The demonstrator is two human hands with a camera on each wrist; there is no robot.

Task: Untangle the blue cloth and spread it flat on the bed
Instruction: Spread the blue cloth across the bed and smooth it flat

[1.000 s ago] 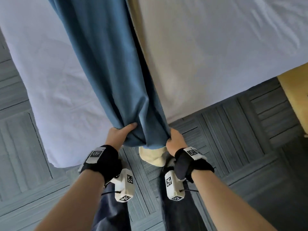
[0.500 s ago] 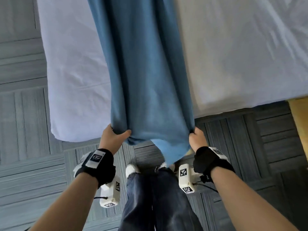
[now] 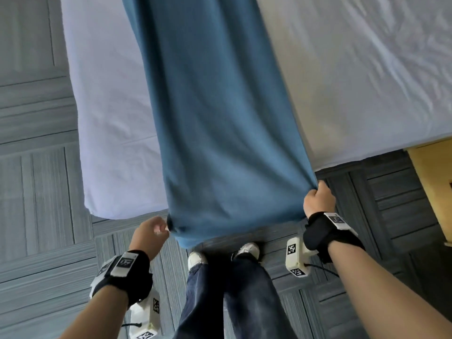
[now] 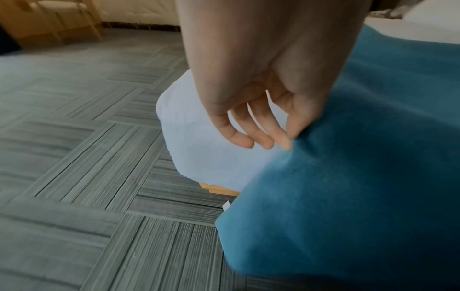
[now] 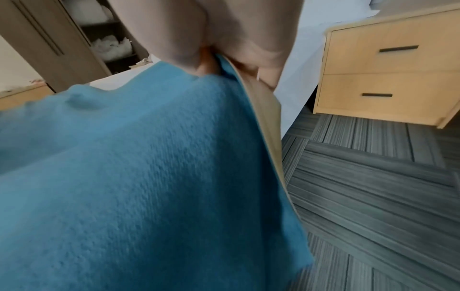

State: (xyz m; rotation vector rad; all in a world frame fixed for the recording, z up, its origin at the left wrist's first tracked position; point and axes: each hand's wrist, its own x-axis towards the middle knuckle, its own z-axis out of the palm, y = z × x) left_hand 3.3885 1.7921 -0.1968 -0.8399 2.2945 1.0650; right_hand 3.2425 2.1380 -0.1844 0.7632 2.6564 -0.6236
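The blue cloth point(image 3: 220, 118) runs as a wide band from the far side of the white bed point(image 3: 110, 118) to its near edge and hangs out over the floor. My right hand point(image 3: 318, 199) grips its near right corner in a fist; in the right wrist view the cloth point(image 5: 137, 177) shows a tan underside at that edge. My left hand point(image 3: 156, 228) is at the near left corner. In the left wrist view three fingers point(image 4: 263, 141) hang loose while the fingertip nearest the cloth point(image 4: 361, 177) pinches its edge. A short flap droops below the left hand.
Grey plank-pattern floor point(image 3: 36, 216) surrounds the bed's corner. A light wooden nightstand point(image 5: 385, 69) with two drawers stands to the right of the bed point(image 3: 433, 192). My legs and white shoes point(image 3: 247, 248) are just under the cloth's hanging edge. An open wardrobe point(image 5: 62, 39) is farther back.
My hands have moved apart, the right one far to the right, and the bunched cloth has opened into a wide flat band. The left hand's grip has loosened to a fingertip pinch.
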